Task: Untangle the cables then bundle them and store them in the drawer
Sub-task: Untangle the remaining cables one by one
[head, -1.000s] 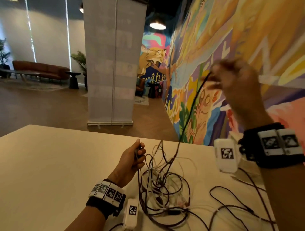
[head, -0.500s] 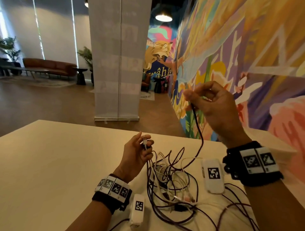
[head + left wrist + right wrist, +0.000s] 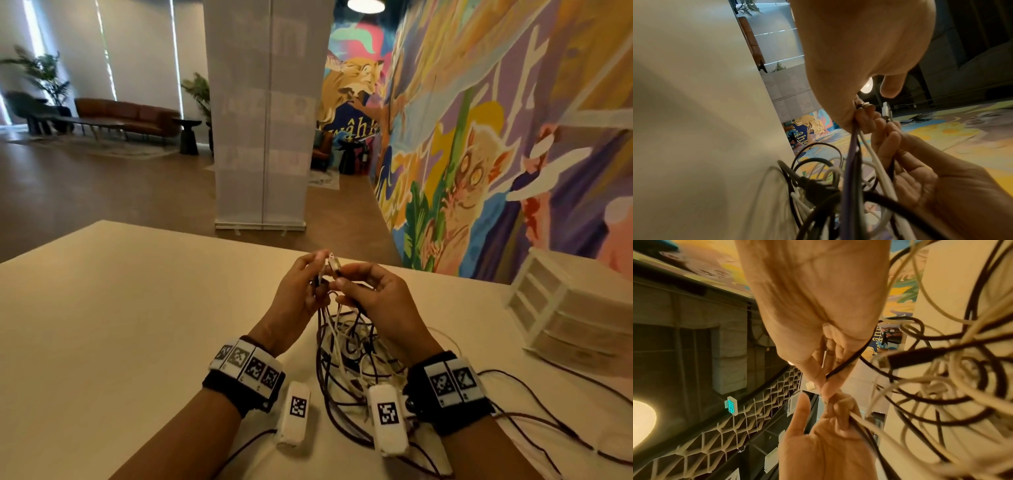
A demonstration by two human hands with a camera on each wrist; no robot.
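A tangle of dark and white cables (image 3: 349, 353) lies on the cream table (image 3: 120, 325), right under both raised hands. My left hand (image 3: 317, 272) grips several cable ends, among them a silver-tipped plug (image 3: 334, 264) that sticks up above its fingers. In the left wrist view a purple-dark cable (image 3: 851, 154) and a white cable (image 3: 875, 164) hang down from that grip. My right hand (image 3: 342, 281) touches the left one and pinches a thin dark cable (image 3: 846, 364) between thumb and fingers. The white drawer unit (image 3: 565, 318) stands at the table's right, all drawers closed.
Loose dark cable strands (image 3: 534, 418) trail over the table to the right, toward the drawer unit. Bare tabletop stretches to the left. A painted mural wall (image 3: 496, 137) runs close behind the table's right side.
My right hand has come down from high on the right with the dark cable and now meets the left hand. The left hand has risen a little off the table.
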